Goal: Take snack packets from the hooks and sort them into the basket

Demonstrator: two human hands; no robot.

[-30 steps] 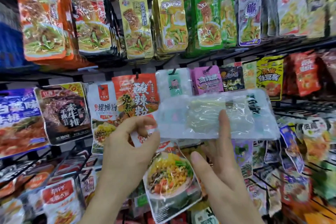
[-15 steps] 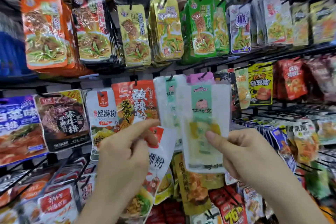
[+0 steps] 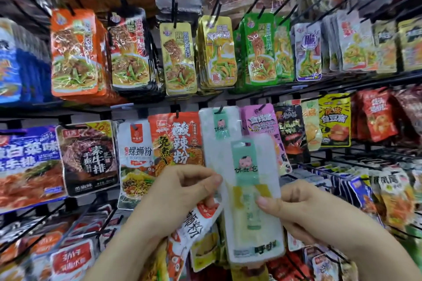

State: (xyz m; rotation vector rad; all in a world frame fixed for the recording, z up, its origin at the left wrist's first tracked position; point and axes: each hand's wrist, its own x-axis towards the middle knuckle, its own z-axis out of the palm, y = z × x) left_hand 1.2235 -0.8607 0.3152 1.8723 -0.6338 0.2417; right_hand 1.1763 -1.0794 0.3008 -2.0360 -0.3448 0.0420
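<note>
My right hand grips a clear packet with a pale green label, thumb pressed on its front, holding it upright in front of the hooks. My left hand is closed on a white and red noodle packet that hangs below its fingers, and its fingertips touch the clear packet's left edge. A matching clear packet hangs on a hook just above and behind. The basket is out of sight.
Black wire hooks carry rows of packets: orange, yellow and green ones above, a dark packet and a pink one at hand height. More packets crowd the lower hooks.
My right hand turned the clear packet from lying sideways to upright and brought it lower, beside my left hand. The left hand kept hold of the noodle packet.
</note>
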